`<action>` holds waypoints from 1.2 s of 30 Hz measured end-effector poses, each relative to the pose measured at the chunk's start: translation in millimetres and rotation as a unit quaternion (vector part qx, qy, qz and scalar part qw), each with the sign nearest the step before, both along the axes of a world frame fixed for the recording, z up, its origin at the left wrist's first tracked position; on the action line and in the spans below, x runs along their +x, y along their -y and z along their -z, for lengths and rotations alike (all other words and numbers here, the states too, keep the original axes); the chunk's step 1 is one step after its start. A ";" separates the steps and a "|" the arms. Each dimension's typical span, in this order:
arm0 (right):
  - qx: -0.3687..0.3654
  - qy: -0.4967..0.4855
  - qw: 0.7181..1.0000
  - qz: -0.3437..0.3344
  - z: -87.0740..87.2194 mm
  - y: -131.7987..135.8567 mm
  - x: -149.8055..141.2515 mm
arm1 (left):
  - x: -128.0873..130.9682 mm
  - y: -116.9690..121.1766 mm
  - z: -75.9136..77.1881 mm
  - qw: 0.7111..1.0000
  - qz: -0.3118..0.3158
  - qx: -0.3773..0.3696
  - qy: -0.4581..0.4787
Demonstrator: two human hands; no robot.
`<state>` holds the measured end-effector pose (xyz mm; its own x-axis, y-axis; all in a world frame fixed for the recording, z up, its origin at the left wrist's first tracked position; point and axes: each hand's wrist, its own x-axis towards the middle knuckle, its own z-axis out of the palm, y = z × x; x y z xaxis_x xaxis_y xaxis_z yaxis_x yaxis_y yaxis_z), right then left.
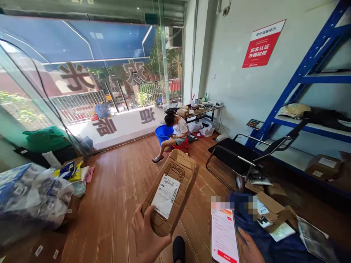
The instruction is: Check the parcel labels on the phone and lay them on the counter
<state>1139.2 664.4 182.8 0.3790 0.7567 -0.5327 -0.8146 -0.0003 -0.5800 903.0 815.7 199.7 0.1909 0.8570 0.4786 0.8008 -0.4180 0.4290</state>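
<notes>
Left hand [149, 232] grips the carton's [171, 191] lower end (probably light, stiff; long edges suit); right hand [249, 248] holds a phone [225, 233].

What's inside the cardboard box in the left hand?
Can't tell: the cardboard box looks closed, covering its contents. On its outside, a white shipping label shows; the left hand grips the lower end.
</notes>
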 end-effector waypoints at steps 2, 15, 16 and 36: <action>-0.028 -0.042 0.999 0.009 -16.3 -35.9 -3.2 | 16.0 -20.7 -2.9 1.000 0.013 0.018 -0.001; -0.059 -0.081 0.992 0.077 -73.5 -139.5 12.9 | 85.3 -109.1 -14.1 0.998 0.050 0.013 -0.027; -0.042 -0.075 0.993 0.084 -73.4 -140.7 17.2 | 87.1 -112.6 -15.0 0.998 0.050 0.012 -0.027; 0.146 0.172 0.973 -0.049 -99.1 -166.3 23.3 | 98.3 -149.4 -24.6 0.995 0.052 -0.090 0.012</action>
<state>1162.5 830.7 281.9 0.4154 0.8983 -0.1435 -0.5770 0.1382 -0.8050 1001.3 965.1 224.3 0.2728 0.9057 0.3245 0.7467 -0.4120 0.5221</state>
